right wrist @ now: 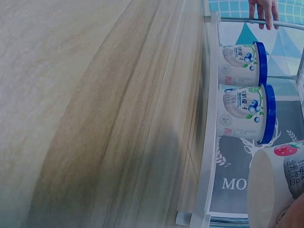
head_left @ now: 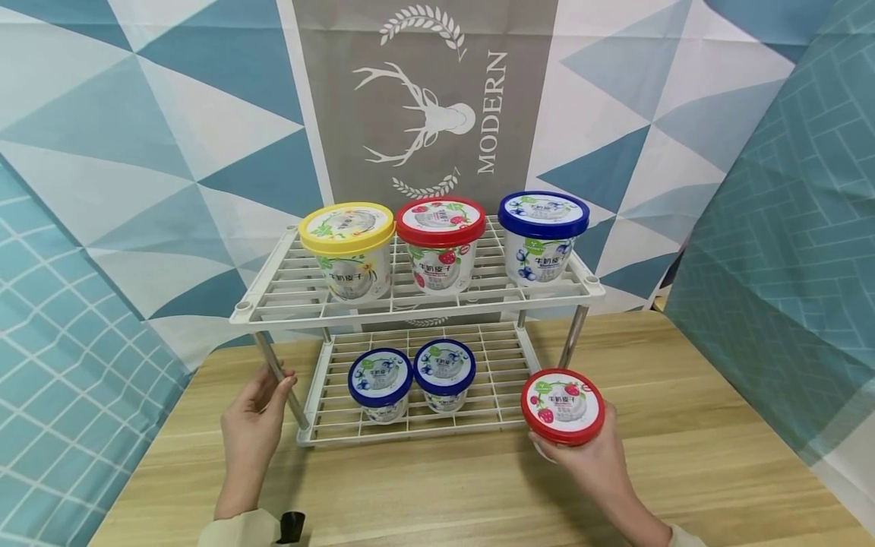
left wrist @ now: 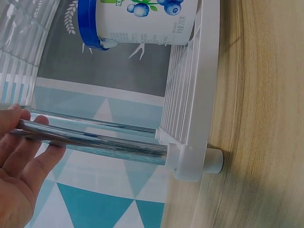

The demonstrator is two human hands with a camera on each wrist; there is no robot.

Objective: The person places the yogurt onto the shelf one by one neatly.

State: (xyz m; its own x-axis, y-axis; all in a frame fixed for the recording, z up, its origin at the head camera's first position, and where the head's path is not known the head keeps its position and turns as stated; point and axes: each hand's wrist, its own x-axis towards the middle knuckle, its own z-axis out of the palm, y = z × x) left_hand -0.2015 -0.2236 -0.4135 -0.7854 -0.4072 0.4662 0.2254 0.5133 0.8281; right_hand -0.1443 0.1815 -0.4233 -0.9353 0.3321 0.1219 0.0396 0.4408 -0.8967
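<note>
My right hand [head_left: 593,460] grips a red-lidded yogurt tub [head_left: 563,406] just in front of the lower tier's right end. In the right wrist view the tub's white base [right wrist: 262,190] faces the camera. With thumb and fingers on either side, my left hand [head_left: 254,425] holds the metal post [left wrist: 95,140] at the front left of the white two-tier rack [head_left: 437,311]. Two blue-lidded tubs, the left one [head_left: 380,384] and the right one [head_left: 444,374], stand close together on the lower tier.
The upper tier carries a yellow-lidded tub [head_left: 349,251], a red-lidded tub [head_left: 441,245] and a blue-lidded tub [head_left: 543,237]. The rack stands on a wooden table [head_left: 437,494]. A patterned cloth [head_left: 225,114] hangs behind it.
</note>
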